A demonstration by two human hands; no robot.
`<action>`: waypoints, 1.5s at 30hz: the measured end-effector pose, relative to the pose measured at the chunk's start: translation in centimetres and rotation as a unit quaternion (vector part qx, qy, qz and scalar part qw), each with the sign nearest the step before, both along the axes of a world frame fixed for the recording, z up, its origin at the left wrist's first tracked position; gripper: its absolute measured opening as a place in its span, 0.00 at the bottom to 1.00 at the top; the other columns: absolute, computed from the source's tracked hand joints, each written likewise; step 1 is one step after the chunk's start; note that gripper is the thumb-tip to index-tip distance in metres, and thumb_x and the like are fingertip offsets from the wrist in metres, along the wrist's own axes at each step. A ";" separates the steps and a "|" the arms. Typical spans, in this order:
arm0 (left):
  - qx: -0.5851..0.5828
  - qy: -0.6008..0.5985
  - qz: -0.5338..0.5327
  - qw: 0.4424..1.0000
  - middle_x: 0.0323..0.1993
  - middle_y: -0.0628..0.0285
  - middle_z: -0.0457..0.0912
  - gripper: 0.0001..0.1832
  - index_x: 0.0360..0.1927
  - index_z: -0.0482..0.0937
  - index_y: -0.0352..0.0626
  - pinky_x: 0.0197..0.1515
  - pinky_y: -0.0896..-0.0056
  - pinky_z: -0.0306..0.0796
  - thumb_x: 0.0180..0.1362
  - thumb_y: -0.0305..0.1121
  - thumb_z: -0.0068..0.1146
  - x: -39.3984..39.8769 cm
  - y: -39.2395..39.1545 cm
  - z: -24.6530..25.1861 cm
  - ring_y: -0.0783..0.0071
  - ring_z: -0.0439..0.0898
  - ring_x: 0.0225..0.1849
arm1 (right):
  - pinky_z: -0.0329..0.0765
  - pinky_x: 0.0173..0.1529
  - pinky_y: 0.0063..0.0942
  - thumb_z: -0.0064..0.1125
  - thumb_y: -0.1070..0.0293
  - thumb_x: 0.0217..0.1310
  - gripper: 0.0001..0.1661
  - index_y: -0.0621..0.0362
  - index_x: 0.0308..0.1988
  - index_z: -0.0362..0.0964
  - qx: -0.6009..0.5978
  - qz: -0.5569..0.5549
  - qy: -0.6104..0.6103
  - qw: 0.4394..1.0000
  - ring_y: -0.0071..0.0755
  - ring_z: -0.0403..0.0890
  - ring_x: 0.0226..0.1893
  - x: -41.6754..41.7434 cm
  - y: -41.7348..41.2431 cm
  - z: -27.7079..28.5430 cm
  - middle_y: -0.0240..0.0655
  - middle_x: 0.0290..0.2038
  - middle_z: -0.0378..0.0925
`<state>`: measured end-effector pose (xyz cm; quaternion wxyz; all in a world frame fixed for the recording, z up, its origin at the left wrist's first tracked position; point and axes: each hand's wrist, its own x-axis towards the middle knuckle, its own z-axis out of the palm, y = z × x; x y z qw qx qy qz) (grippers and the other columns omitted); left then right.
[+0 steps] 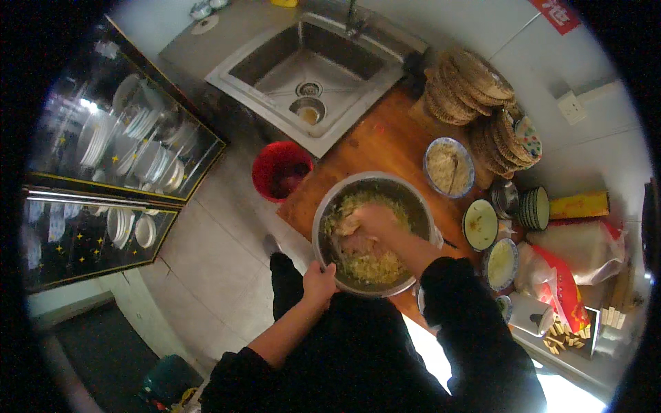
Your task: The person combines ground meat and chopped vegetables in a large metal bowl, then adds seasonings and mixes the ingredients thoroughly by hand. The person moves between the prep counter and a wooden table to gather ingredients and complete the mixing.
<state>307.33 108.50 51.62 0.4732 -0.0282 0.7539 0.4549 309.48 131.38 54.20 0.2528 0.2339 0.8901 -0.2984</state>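
A large stainless steel basin (pixel 320 206) stands at the edge of a wooden counter, holding a pale, chopped food mixture (pixel 374 263) with greenish bits. My left hand (pixel 319 283) grips the basin's near left rim, thumb over the edge. Down in the mixture is my right hand (pixel 369 222), blurred, its fingers partly covered; whether they close on any of it is not clear. Behind the basin to the right, a blue-rimmed bowl (pixel 448 168) holds a pale crumbly or floury food and a utensil. A green-yellow bowl (pixel 480 225) with residue sits right of the basin.
Beyond the counter (pixel 361 139) is a steel sink (pixel 330 67) with a small bowl in it. A red bucket (pixel 281 170) stands left, below the counter edge. Stacked woven mats (pixel 459 88), more bowls (pixel 501 264) and plastic bags (pixel 578 250) line the right side. A glass-fronted dish cabinet (pixel 119 129) stands left.
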 end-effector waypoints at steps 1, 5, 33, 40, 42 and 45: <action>-0.016 -0.001 -0.013 1.000 0.34 0.56 0.77 0.12 0.42 0.70 0.35 0.22 0.66 0.77 0.63 0.34 0.55 -0.3 0.4 1.4 0.66 0.79 0.27 | 0.78 0.41 0.49 0.63 0.67 0.43 0.18 0.53 0.41 0.76 -0.033 -0.116 0.056 0.991 0.62 0.76 0.46 2.1 0.5 -1.3 0.51 0.51 0.71; 0.011 -0.029 0.083 0.996 0.35 0.58 0.75 0.12 0.44 0.69 0.37 0.21 0.68 0.77 0.65 0.34 0.53 0.6 -0.4 -0.7 0.69 0.77 0.26 | 0.77 0.43 0.50 0.63 0.65 0.45 0.20 0.54 0.42 0.76 0.155 -0.087 0.195 0.965 0.62 0.76 0.43 7.0 -5.7 -2.7 0.51 0.49 0.71; 0.031 0.328 -0.082 0.941 0.38 0.40 0.76 0.21 0.51 0.67 0.31 0.41 0.52 0.68 0.68 0.42 0.42 0.0 2.5 -0.2 0.41 0.75 0.39 | 0.71 0.54 0.57 0.58 0.51 0.53 0.32 0.60 0.53 0.72 0.267 -0.327 -0.172 0.890 0.57 0.64 0.60 -3.0 -2.7 -10.1 0.52 0.60 0.61; 0.038 0.304 0.036 0.951 0.29 0.54 0.74 0.16 0.41 0.72 0.37 0.35 0.60 0.68 0.67 0.43 0.46 -2.3 2.3 -1.4 0.56 0.75 0.31 | 0.58 0.64 0.59 0.62 0.48 0.49 0.39 0.52 0.59 0.66 0.112 0.056 -0.023 0.992 0.56 0.52 0.68 4.2 -7.1 -3.2 0.48 0.66 0.55; 0.046 0.347 0.042 0.936 0.28 0.54 0.74 0.17 0.39 0.71 0.38 0.34 0.60 0.68 0.67 0.44 0.46 -2.6 2.6 -1.3 0.55 0.75 0.30 | 0.61 0.62 0.58 0.61 0.51 0.49 0.34 0.52 0.56 0.69 0.120 0.079 -0.008 0.990 0.55 0.56 0.65 5.7 -6.8 -3.9 0.48 0.63 0.59; 0.027 0.339 0.029 0.940 0.26 0.53 0.73 0.18 0.37 0.71 0.38 0.31 0.59 0.66 0.67 0.45 0.47 -2.4 2.3 -1.6 0.55 0.73 0.27 | 0.68 0.57 0.54 0.62 0.60 0.48 0.30 0.53 0.53 0.71 0.013 -0.034 0.038 0.999 0.52 0.67 0.58 4.3 -5.3 -5.9 0.49 0.57 0.66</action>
